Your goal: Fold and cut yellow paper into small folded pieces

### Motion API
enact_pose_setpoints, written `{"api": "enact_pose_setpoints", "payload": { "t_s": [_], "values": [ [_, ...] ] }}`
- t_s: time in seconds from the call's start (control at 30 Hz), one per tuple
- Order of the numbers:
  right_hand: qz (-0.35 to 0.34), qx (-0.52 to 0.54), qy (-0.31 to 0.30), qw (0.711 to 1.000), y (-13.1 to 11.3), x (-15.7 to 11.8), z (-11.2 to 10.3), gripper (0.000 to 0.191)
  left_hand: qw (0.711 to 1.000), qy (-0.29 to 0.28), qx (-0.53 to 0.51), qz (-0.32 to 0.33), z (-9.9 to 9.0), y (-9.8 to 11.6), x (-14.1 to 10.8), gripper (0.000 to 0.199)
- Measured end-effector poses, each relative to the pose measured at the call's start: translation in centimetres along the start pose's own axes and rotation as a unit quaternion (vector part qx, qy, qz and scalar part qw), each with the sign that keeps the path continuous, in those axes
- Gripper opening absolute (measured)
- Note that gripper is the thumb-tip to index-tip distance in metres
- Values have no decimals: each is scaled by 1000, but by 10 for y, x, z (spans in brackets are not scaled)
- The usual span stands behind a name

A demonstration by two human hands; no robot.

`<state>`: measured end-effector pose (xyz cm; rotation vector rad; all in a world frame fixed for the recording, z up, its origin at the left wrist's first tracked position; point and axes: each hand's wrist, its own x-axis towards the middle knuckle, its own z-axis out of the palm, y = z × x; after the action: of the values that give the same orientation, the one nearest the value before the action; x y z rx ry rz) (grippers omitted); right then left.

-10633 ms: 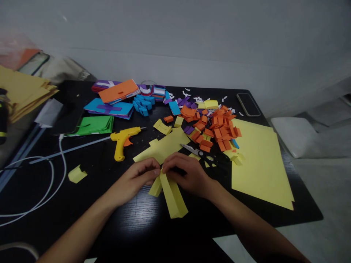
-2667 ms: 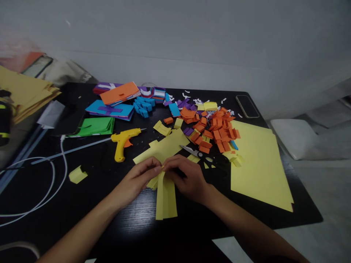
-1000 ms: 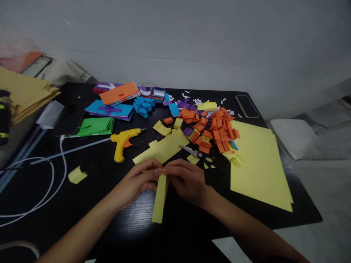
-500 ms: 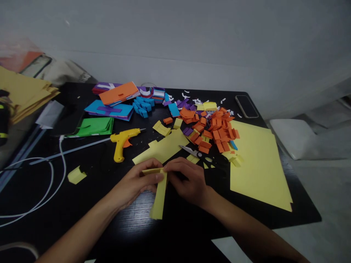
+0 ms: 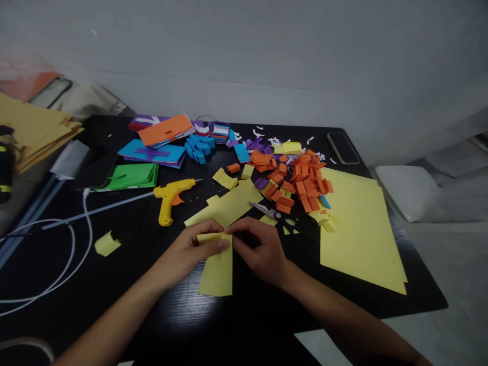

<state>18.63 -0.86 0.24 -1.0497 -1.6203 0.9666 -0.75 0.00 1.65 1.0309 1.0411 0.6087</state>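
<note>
Yellow paper hangs pinched by the left hand, likely for steadiness, while the right hand pinches its corner.

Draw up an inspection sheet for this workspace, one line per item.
Surface: black table; spills, nothing seen
Job's things: folded yellow paper in hand; glue gun and scissors lying nearby
Clutter: orange paper pieces heaped, partly over large yellow sheets; phone by the far right corner
Grippers: bare hands; left hand pinches the paper, right hand at its top corner, grip unclear
Cables: white cable looped at left
Surroundings: grey wall behind
</note>
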Motion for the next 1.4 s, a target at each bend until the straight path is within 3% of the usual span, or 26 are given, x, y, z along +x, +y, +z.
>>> {"api": "enact_pose_setpoints", "payload": {
  "t_s": [0.33, 0.57, 0.87, 1.03, 1.27, 1.4],
  "values": [
    [125, 100, -10, 987, 1, 2, 0, 7, 998, 21, 48, 18, 0, 3, -1, 30],
    [130, 117, -16, 985, 0, 3, 1, 9, 999, 21, 27, 4, -3, 0, -1, 28],
    [135, 202, -56, 968, 5, 2, -2, 21, 986, 19, -149, -71, 0, 3, 2, 24],
    [144, 223, -74, 961, 8, 4, -3, 23, 986, 24, -154, -62, -1, 3, 3, 23],
    [198, 306, -86, 928, 9, 5, -2, 29, 987, 23, -148, -52, -1, 0, 3, 23],
    [197, 307, -88, 927, 9, 6, -3, 24, 990, 13, -134, -48, 1, 0, 1, 23]
  ]
}}
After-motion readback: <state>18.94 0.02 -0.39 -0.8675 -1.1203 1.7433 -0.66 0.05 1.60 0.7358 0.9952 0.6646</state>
